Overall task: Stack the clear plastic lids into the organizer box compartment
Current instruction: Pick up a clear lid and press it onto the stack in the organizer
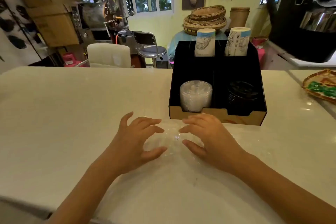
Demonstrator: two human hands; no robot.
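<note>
A loose pile of clear plastic lids (171, 140) lies on the pale counter, just in front of the organizer box. My left hand (135, 142) cups the pile from the left and my right hand (209, 138) from the right, fingers curled around its edges. The black organizer box (216, 114) has a tan front wall. Its front left compartment holds a neat stack of clear lids (196, 95). A stack of black lids (242, 92) fills the front right compartment.
Two stacks of upside-down paper cups (205, 42) stand in the box's back compartments. A woven plate (321, 85) sits at the counter's right edge. The counter (72, 114) stretches left of my hands. A stool and machines stand behind it.
</note>
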